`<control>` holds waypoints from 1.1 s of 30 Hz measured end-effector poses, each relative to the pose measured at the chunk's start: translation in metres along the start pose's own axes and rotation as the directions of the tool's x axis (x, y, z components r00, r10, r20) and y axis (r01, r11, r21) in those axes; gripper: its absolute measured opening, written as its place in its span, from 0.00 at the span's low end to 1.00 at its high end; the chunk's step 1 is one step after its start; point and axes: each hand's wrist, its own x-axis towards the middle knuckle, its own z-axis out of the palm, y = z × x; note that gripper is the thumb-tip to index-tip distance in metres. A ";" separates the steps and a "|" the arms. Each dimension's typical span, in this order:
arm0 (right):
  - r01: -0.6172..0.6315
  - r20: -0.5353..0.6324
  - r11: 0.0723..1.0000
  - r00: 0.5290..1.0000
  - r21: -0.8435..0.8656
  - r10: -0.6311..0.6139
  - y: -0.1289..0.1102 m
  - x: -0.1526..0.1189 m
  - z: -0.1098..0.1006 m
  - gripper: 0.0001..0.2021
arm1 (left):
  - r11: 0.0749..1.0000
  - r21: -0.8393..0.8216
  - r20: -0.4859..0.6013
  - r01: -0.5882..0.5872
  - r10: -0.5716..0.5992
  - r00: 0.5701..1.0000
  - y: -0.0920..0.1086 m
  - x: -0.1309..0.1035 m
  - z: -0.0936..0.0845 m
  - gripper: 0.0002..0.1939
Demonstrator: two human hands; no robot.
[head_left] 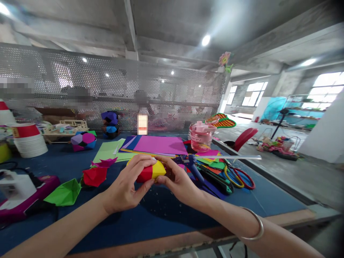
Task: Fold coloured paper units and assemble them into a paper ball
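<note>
Between my two hands, above the blue table (172,215), is a folded paper shape (151,172) in red and yellow. My left hand (131,181) wraps round its left side, fingers over the top and thumb below. At its right edge my right hand (178,179) pinches the yellow paper between thumb and fingers. Part of the shape is hidden behind the fingers. A hot glue gun (194,166) with a clear glue stick lies just past my right hand, beside a green-and-black utility knife (219,181) and scissors (242,178) with yellow and red handles.
Left of my hands lie a red folded paper piece (94,175) and a green one (66,192). Purple sheets (161,144) cover green ones behind. Stacked paper cups (29,139) and a power strip (29,200) stand left; a pink jug (200,136) stands back right. A perforated screen (113,86) closes the back.
</note>
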 end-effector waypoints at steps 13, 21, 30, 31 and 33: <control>0.026 0.013 0.995 1.000 -0.092 -0.025 0.003 -0.001 -0.002 0.25 | 0.999 -0.040 0.076 0.037 -0.034 0.997 0.000 -0.001 0.003 0.24; -0.129 -0.016 0.981 0.991 0.142 0.132 -0.006 0.006 -0.001 0.28 | 0.992 -0.052 0.114 0.118 -0.111 0.987 -0.006 0.002 0.007 0.25; -0.163 0.015 0.970 0.986 0.182 0.163 -0.011 0.008 0.001 0.22 | 0.972 -0.099 0.290 0.214 -0.178 0.940 -0.012 0.008 0.001 0.36; -0.164 0.012 0.971 0.986 0.177 0.164 -0.011 0.007 0.002 0.22 | 0.969 -0.112 0.292 0.221 -0.180 0.939 -0.012 0.008 0.000 0.37; -0.166 0.017 0.974 0.986 0.157 0.166 -0.013 0.007 0.003 0.22 | 0.959 -0.159 0.286 0.234 -0.182 0.941 -0.012 0.007 0.001 0.40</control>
